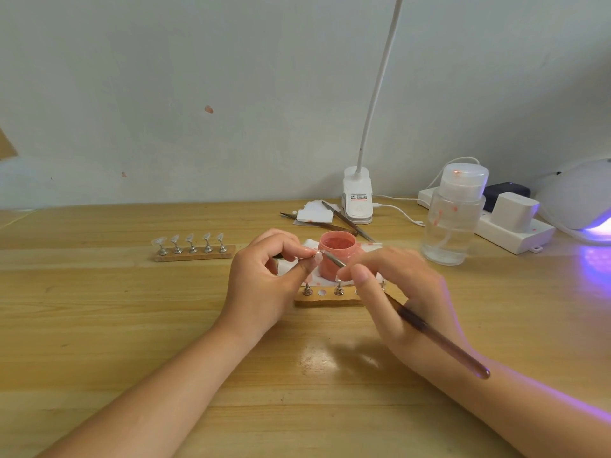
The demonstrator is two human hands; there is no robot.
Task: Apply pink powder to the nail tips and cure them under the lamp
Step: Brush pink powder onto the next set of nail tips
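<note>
My left hand [269,276] pinches a small nail tip [318,257] on its metal holder, raised just in front of the open jar of pink powder [338,259]. My right hand [396,289] grips a long brown brush [429,328], and the brush's thin metal end touches the nail tip. Below the hands lies a wooden stand [327,297] with metal pegs, partly hidden by my right hand. A second wooden stand [195,252] to the left carries several clear nail tips. The white curing lamp [582,200] glows violet at the far right edge.
A clear pump bottle [454,216] stands right of the jar. Behind it lie a white power strip [515,229] with adapters and a clip-on desk lamp [358,200]. White pads [314,213] and spare brushes lie near the wall. A white tissue [310,246] sits under the jar.
</note>
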